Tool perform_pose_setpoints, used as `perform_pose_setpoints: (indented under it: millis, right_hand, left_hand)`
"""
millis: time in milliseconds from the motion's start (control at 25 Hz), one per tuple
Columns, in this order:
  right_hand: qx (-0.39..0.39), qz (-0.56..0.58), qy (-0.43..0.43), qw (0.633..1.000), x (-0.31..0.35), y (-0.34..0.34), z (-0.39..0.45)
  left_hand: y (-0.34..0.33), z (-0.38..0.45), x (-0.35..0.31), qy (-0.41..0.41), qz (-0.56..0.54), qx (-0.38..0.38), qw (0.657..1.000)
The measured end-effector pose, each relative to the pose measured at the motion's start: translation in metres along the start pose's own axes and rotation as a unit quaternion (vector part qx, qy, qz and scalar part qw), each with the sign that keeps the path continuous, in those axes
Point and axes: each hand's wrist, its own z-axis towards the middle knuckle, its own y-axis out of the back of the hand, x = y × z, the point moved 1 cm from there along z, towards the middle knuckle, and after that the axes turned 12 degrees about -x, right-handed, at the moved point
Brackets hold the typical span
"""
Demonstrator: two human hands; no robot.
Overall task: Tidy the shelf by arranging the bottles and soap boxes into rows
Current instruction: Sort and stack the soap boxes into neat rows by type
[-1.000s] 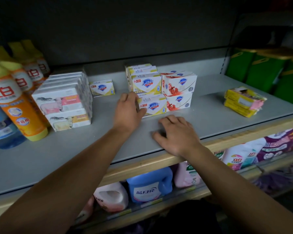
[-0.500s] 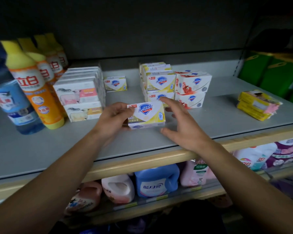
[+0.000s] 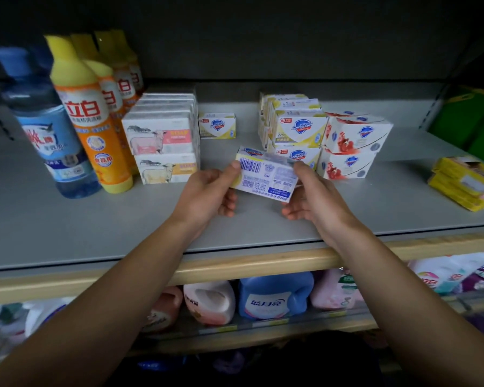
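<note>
Hands first: the left hand (image 3: 207, 191) and right hand (image 3: 313, 196) each pinch an end of a yellow soap box (image 3: 266, 174) held above the grey shelf (image 3: 67, 227), and where half a second ago its shield logo faced the camera, the box is now tipped so its barcode side shows. Behind it stand the yellow stack (image 3: 296, 129) and red stack (image 3: 352, 146), a lone box (image 3: 217, 126) and the sheep boxes (image 3: 162, 146), with bottles (image 3: 87, 118) at left; their print is too blurred to read, and the green packs (image 3: 470, 118) are cut off in shadow.
</note>
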Motion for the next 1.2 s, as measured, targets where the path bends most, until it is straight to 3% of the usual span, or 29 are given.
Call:
perform_pose_setpoints:
  millis: [80,160,240,360,440,560,600,720,800,960,1040,1120,1160,1200]
  right_hand:
    - [-0.005,0.029,-0.006,1.0,0.0,-0.001,-0.001]
    - [-0.008,0.061,0.06,0.996,-0.002,-0.003,-0.003]
    - [0.006,-0.013,0.224,0.974,0.002,-0.005,-0.01]
    - [0.039,-0.116,0.447,0.886,0.006,-0.015,-0.02]
    - [0.057,-0.091,0.463,0.88,0.006,-0.024,-0.027]
    - [0.023,-0.004,0.379,0.925,0.006,-0.041,-0.037]
    - [0.005,-0.036,0.408,0.912,0.005,-0.045,-0.04]
    - [0.007,-0.161,0.56,0.813,-0.004,-0.055,-0.048]
    - [0.002,-0.174,0.581,0.795,-0.005,-0.057,-0.05]
    - [-0.026,-0.193,0.545,0.816,-0.001,-0.055,-0.045]
    - [-0.04,-0.127,0.474,0.871,0.006,-0.048,-0.037]
    - [-0.006,-0.016,0.356,0.934,0.015,-0.038,-0.025]
    - [0.023,0.029,0.312,0.949,0.018,-0.032,-0.018]
    - [0.041,0.051,0.295,0.953,0.022,-0.025,-0.011]
  left_hand:
    - [0.003,0.0,-0.001,0.009,-0.015,0.009,1.0]
    - [0.005,0.002,-0.003,0.039,-0.054,0.027,0.997]
    - [0.005,0.004,-0.004,0.073,-0.087,0.023,0.993]
    - [0.006,0.004,-0.004,0.12,-0.126,0.019,0.984]
    - [0.009,0.003,-0.005,0.139,-0.177,0.055,0.973]
    - [0.013,0.003,-0.011,0.149,-0.3,0.107,0.936]
    - [0.013,0.002,-0.014,0.156,-0.326,0.129,0.923]
    - [0.015,-0.003,-0.017,0.178,-0.334,0.175,0.909]
    - [0.017,-0.005,-0.018,0.179,-0.336,0.186,0.906]
    - [0.013,-0.007,-0.018,0.176,-0.344,0.168,0.907]
    - [0.013,-0.005,-0.016,0.124,-0.303,0.126,0.936]
    - [0.015,-0.005,-0.019,-0.004,-0.183,0.079,0.98]
    - [0.015,-0.006,-0.023,-0.097,-0.078,0.061,0.99]
    - [0.014,-0.004,-0.03,-0.196,0.036,0.046,0.979]
